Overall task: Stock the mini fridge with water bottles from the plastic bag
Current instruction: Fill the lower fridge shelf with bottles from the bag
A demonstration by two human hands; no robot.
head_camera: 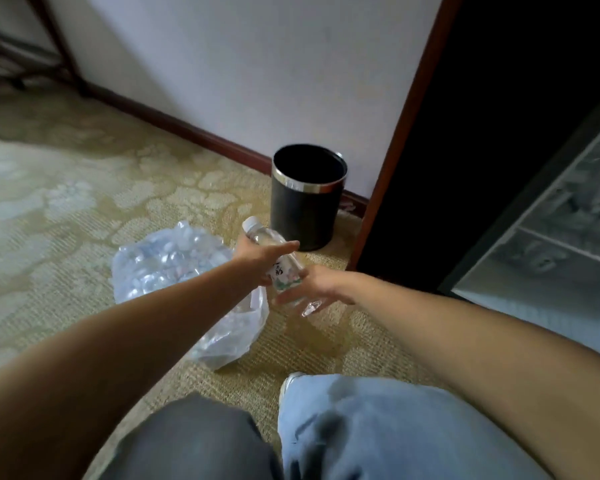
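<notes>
Left hand (258, 261): reaches in from the lower left and grips the upper half of the water bottle (269, 238), with the thumb lying straight across the top of the bottle and the fingers underneath.
Right hand (314, 285): comes in from the right and closes round the lower half of the same bottle, thumb on the label and fingers curled beneath.
Water bottle: clear plastic with a white cap and a printed label; held in the air between the two hands, tilted, with the cap toward the far left and the base toward the near right. It sits just above the right edge of the plastic bag and near the waste bin.
Plastic bag (168, 261): translucent and crumpled, lying on the carpet (66, 202) under the left forearm; pale clear shapes show through it but are too blurred to count.
Mini fridge (548, 252): stands open at the right edge of the view, with pale shelves and rails showing; what they hold is too blurred to make out.
Waste bin (305, 206): black cylinder with a metal rim, upright on the carpet against the wall (257, 64), just beyond the bottle.
Skirting board (187, 126): dark red-brown strip along the foot of the wall.
Person: crouched, with light blue jeans (378, 427) at the bottom of the view.
</notes>
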